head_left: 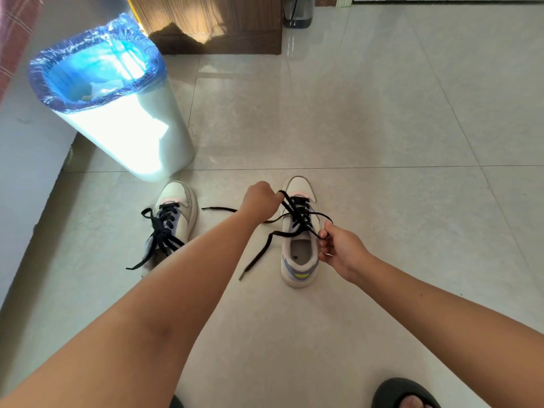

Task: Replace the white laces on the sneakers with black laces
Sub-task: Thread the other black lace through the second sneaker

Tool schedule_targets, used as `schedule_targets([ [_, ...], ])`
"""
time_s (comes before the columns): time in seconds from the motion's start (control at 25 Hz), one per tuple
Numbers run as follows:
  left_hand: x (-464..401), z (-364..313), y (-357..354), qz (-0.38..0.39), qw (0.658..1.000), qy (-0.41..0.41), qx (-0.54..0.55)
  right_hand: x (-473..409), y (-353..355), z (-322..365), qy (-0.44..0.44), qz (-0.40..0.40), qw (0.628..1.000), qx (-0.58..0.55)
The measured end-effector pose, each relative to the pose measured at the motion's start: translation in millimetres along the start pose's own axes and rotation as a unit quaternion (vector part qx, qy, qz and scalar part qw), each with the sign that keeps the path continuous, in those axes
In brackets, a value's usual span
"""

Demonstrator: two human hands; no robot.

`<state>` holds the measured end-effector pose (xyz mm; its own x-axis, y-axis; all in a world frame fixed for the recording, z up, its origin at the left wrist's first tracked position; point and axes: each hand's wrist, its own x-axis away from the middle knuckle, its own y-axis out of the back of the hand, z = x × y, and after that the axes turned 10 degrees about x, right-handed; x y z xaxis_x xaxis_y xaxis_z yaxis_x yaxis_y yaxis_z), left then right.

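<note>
Nearest to us, at the lower right edge, we see a foot in a black slipper (404, 393) on the pale tiled floor (382, 113). Our two bare forearms reach forward from the near corners. Our right hand (341, 251) has its fingers curled, pinching a strand of the black lace (297, 214) just beside the collar of the right sneaker (298, 254). That sneaker stands on the floor with its heel toward us, its black lace threaded up the eyelets. One loose end trails off its left side onto the tiles toward us, and another lies on the floor to the left, passing behind our left wrist. A little farther, our left hand (259, 197) is closed in a fist around the lace near the toe. To the left stands the left sneaker (176, 213), apart from the other, fully laced in black with its ends hanging loose. Farther left is a white bin (132, 136) lined with a blue bag (97, 60), and beyond it a wooden cabinet (212, 22).
</note>
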<state>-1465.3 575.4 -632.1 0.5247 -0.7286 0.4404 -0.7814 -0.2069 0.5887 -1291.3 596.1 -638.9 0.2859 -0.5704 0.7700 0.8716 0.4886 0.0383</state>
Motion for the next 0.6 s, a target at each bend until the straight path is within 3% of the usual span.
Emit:
schedule_targets([
  [0.04, 2.7, -1.6, 2.4, 0.017, 1.0, 0.013, 0.008, -0.8, 1.1, -1.5, -0.002, 0.003, 1.0, 0.006],
  [0.2, -0.2, 6.9, 22.5, -0.034, 0.974, -0.067, -0.215, -1.7, 2.8, -5.7, -0.01, 0.016, 1.0, 0.021],
  [0.28, -1.4, 10.2, 22.6, -0.003, 0.985, -0.03, -0.169, -2.5, 0.9, -4.4, -0.005, 0.012, 0.999, 0.029],
  [0.32, -6.9, 8.8, 19.7, -0.006, 0.997, -0.024, -0.08, -2.9, 0.1, -3.9, -0.003, 0.009, 0.999, 0.034],
  [0.4, -8.4, 5.9, 17.9, 0.06, 0.996, 0.055, -0.031, -3.3, 0.4, -4.8, -0.002, 0.004, 0.999, 0.043],
  [0.44, -13.1, 12.8, 17.7, 0.07, 0.987, 0.005, -0.144, -3.5, 1.1, -5.7, -0.001, 0.005, 0.999, 0.046],
  [0.52, -13.0, 21.9, 23.4, -0.009, 0.93, -0.102, -0.353, -3.7, 2.2, -6.6, 0.0, 0.007, 0.999, 0.05],
  [0.6, -12.6, 26.2, 28.3, -0.06, 0.949, -0.078, -0.3, -3.6, 0.1, -6.2, -0.001, 0.003, 0.999, 0.051],
])
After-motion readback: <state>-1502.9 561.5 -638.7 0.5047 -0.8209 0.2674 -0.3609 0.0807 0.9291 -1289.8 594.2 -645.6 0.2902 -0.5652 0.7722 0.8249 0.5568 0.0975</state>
